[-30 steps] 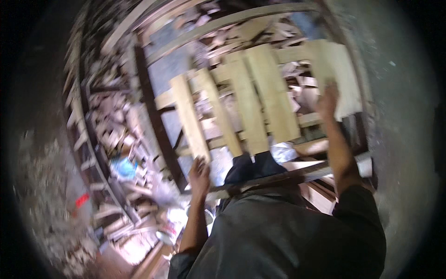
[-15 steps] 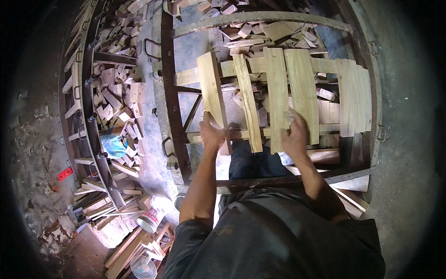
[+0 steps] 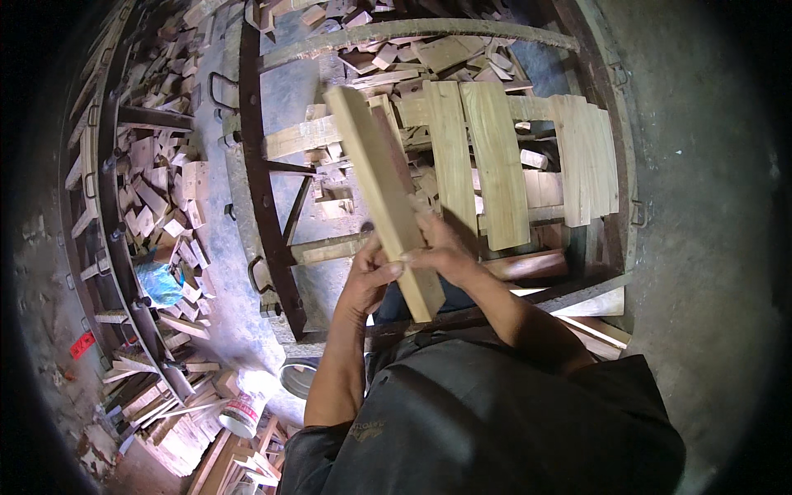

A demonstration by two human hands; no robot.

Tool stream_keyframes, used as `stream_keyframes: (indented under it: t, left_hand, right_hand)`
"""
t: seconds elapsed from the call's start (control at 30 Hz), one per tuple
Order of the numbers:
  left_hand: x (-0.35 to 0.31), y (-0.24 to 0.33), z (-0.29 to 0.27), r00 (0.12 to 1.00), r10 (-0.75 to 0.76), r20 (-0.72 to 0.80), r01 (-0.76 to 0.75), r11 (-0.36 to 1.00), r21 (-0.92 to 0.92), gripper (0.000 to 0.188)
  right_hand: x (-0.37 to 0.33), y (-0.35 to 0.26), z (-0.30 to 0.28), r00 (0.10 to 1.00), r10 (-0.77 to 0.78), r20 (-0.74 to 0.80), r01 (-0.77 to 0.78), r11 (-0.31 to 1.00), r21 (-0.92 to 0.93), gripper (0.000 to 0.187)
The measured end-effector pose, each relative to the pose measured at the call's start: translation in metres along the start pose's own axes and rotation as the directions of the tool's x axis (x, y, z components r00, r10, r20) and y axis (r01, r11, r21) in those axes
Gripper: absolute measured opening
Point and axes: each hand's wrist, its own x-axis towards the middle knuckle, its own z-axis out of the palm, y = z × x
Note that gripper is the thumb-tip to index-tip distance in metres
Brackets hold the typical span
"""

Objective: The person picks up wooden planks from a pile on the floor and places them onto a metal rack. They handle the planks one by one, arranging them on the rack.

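Note:
A long wooden plank (image 3: 373, 173) is tilted up in front of me, its near end close to my body. My left hand (image 3: 369, 276) grips its left edge near the lower end, thumb laid over the wood. From the other side my right hand (image 3: 445, 250) holds the same plank, its thumb close to the left one. Partly behind the plank lies a narrow wooden strip (image 3: 385, 107). To the right, a pale board (image 3: 450, 148) and a wider board (image 3: 497, 165) rest across two wooden rails (image 3: 301, 139).
Overlapping boards (image 3: 582, 161) lie at the frame's right end. The dark metal frame (image 3: 271, 214) surrounds the rails, with wood offcuts (image 3: 445, 54) beneath and beyond. Left stands another frame (image 3: 115, 206) with more offcuts and a blue plastic bag (image 3: 159, 285). A white bucket (image 3: 241, 417) lies lower left.
The thick plank has been lifted off the rails and tilted toward me. My right hand has moved left from the boards onto it. The whole view has shifted somewhat.

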Motion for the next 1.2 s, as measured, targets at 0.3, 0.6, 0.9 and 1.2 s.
stream_keyframes:
  t: [0.3, 0.6, 0.9, 1.2]
  left_hand:
    - [0.076, -0.002, 0.024, 0.984, 0.162, -0.071, -0.008, 0.441, 0.897, 0.059]
    - [0.131, -0.052, 0.015, 0.809, 0.439, -0.391, 0.362, 0.152, 0.92, 0.091]
    - [0.055, 0.002, -0.044, 0.988, 0.066, -0.139, -0.098, 0.966, -0.239, 0.056]
    - [0.03, -0.001, -0.035, 0.978, 0.204, -0.052, -0.196, 0.791, -0.58, 0.065]
  right_hand:
    - [-0.02, -0.028, -0.045, 0.903, 0.097, -0.419, -0.062, 0.993, 0.098, 0.095]
    - [-0.027, -0.027, -0.062, 0.876, -0.023, -0.483, -0.091, 0.973, -0.21, 0.084]
    - [0.023, -0.008, -0.029, 0.944, -0.166, -0.284, -0.127, 0.611, -0.782, 0.089]
    - [0.042, -0.013, -0.013, 0.986, 0.149, -0.08, -0.168, 0.927, -0.336, 0.047]
